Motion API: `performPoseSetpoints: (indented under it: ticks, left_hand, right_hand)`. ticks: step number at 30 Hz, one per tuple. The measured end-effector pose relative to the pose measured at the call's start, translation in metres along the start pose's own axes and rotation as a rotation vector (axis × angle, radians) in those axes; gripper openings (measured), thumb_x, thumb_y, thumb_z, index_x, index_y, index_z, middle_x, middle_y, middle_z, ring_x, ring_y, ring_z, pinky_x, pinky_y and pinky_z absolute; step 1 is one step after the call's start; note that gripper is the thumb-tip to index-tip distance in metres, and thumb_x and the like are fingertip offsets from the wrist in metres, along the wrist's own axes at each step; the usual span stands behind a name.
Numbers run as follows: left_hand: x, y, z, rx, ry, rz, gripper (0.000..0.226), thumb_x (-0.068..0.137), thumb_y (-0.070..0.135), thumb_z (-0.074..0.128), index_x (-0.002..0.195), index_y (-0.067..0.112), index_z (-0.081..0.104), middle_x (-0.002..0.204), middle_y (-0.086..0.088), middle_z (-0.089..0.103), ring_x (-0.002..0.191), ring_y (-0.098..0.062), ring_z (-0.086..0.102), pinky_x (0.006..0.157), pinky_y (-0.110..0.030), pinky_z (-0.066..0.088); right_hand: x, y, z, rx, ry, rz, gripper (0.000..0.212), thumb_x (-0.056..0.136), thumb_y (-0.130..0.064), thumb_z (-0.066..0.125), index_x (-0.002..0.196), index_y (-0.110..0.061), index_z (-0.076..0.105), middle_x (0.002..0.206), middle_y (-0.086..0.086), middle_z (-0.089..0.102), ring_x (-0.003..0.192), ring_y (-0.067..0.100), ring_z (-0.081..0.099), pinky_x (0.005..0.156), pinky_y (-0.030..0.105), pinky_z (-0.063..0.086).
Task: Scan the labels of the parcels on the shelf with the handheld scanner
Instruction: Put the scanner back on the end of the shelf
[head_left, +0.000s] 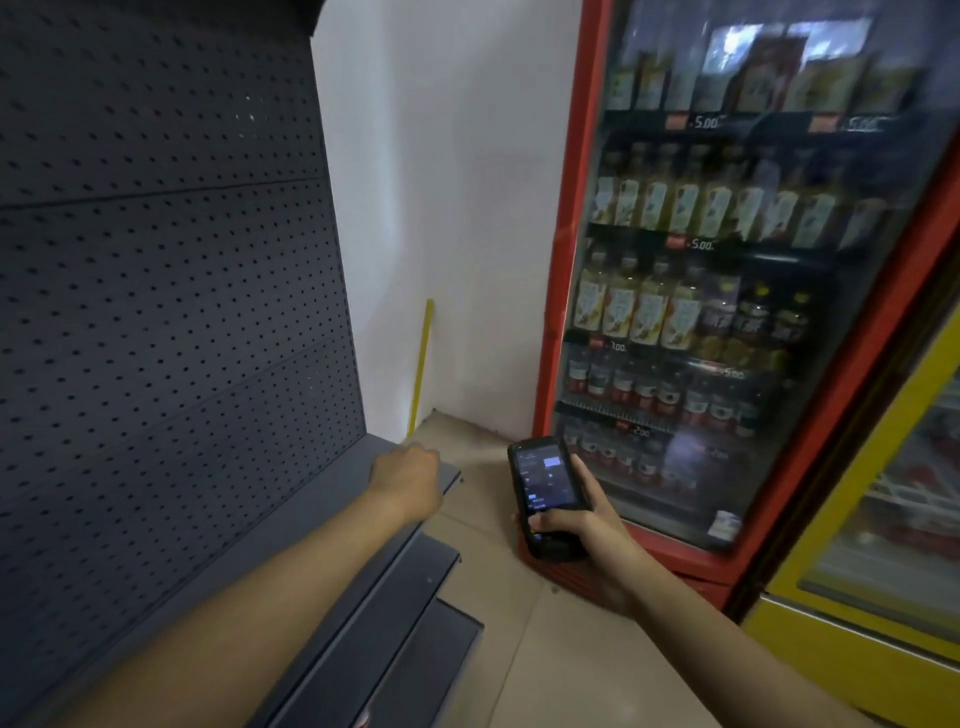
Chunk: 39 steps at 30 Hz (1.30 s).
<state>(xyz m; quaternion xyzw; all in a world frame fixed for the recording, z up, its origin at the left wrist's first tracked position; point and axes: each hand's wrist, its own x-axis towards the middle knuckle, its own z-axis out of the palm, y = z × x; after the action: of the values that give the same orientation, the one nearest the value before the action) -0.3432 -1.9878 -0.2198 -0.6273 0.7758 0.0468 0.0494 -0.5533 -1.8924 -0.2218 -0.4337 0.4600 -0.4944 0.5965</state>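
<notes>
My right hand (582, 530) grips a black handheld scanner (545, 486) with a lit screen facing me, thumb on its lower part, held over the floor in front of the red fridge. My left hand (410, 480) reaches out with fingers curled shut over the right end of a dark grey shelf (358, 519); nothing shows in it. The shelf unit has a perforated dark back panel (166, 291) and stepped lower shelves (395, 613). No parcels are visible on the shelves.
A red glass-door drinks fridge (727, 270) full of bottles stands at the right, and a yellow cabinet (883, 561) beside it. A white wall (447, 208) fills the corner, with a yellow strip (422, 364) leaning there. The floor (571, 665) is beige tile.
</notes>
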Motion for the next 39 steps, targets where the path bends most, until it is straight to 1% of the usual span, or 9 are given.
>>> performPoseSetpoints:
  ticks: [4,10,15,18,22,25,29,34,39]
  left_hand:
    - [0.038,0.002,0.007,-0.012,-0.035,-0.070,0.046,0.096,0.029,0.053,0.138,0.011,0.047,0.138,-0.009,0.048,0.121,-0.025,0.051,0.099,-0.036,0.046]
    - [0.102,-0.028,0.020,-0.038,-0.088,-0.242,0.039,0.096,0.026,0.055,0.132,0.012,0.053,0.127,-0.006,0.059,0.112,-0.021,0.059,0.086,-0.029,0.049]
    - [0.144,-0.059,0.027,-0.062,-0.131,-0.363,0.021,0.099,0.027,0.050,0.105,0.012,0.064,0.103,-0.003,0.059,0.095,-0.020,0.059,0.082,-0.028,0.047]
    - [0.163,-0.074,0.037,-0.062,-0.140,-0.413,0.024,0.098,0.021,0.048,0.076,0.016,0.052,0.078,0.002,0.048,0.076,-0.015,0.053,0.075,-0.028,0.046]
    - [0.183,-0.089,0.047,-0.087,-0.150,-0.469,0.014,0.099,0.028,0.049,0.090,0.017,0.051,0.078,0.004,0.044,0.087,-0.016,0.052,0.084,-0.027,0.049]
    - [0.195,-0.099,0.051,-0.111,-0.153,-0.496,0.022,0.099,0.028,0.050,0.111,0.013,0.060,0.105,-0.002,0.060,0.099,-0.020,0.061,0.085,-0.030,0.052]
    - [0.211,-0.109,0.062,-0.091,-0.198,-0.612,0.030,0.100,0.029,0.048,0.121,0.011,0.058,0.122,-0.006,0.059,0.111,-0.023,0.059,0.087,-0.030,0.047]
    - [0.226,-0.108,0.089,-0.105,-0.296,-0.778,0.038,0.098,0.025,0.048,0.133,0.010,0.053,0.132,-0.010,0.055,0.118,-0.026,0.055,0.094,-0.033,0.046]
    - [0.241,-0.103,0.115,-0.168,-0.337,-0.848,0.040,0.095,0.019,0.051,0.134,0.009,0.053,0.129,-0.012,0.054,0.116,-0.028,0.055,0.092,-0.034,0.046]
  right_hand:
    - [0.058,-0.004,-0.018,-0.002,-0.075,0.024,0.072,0.071,0.024,0.063,0.120,-0.027,0.051,0.094,0.007,0.069,0.061,0.010,0.072,0.053,0.018,0.053]
    - [0.164,0.014,-0.020,0.028,-0.214,0.119,0.082,0.059,0.012,0.069,0.132,-0.021,0.051,0.104,0.024,0.070,0.084,0.039,0.069,0.070,0.039,0.059]
    - [0.244,0.038,-0.004,0.032,-0.284,0.262,0.086,0.055,0.002,0.074,0.135,-0.019,0.050,0.115,0.024,0.068,0.086,0.033,0.070,0.065,0.033,0.056]
    - [0.281,0.056,0.002,0.029,-0.310,0.347,0.083,0.053,0.001,0.075,0.131,-0.012,0.052,0.108,0.019,0.070,0.086,0.031,0.068,0.062,0.033,0.055]
    - [0.320,0.074,0.006,0.003,-0.362,0.437,0.089,0.051,-0.001,0.085,0.132,-0.005,0.050,0.115,0.024,0.069,0.098,0.040,0.068,0.078,0.043,0.058]
    - [0.355,0.081,0.008,0.001,-0.425,0.472,0.085,0.054,0.002,0.084,0.132,-0.003,0.051,0.118,0.028,0.066,0.102,0.045,0.067,0.090,0.055,0.054]
    - [0.402,0.092,0.019,-0.008,-0.546,0.539,0.073,0.059,0.005,0.076,0.129,0.002,0.054,0.110,0.025,0.066,0.092,0.038,0.067,0.076,0.040,0.056]
    - [0.446,0.118,0.032,-0.016,-0.612,0.736,0.074,0.054,0.009,0.071,0.126,0.012,0.050,0.099,0.027,0.060,0.083,0.032,0.066,0.077,0.036,0.057]
    - [0.472,0.142,0.033,-0.001,-0.652,0.834,0.018,0.083,0.018,0.056,0.093,0.003,0.061,0.094,0.023,0.063,0.085,0.034,0.067,0.094,0.052,0.052]
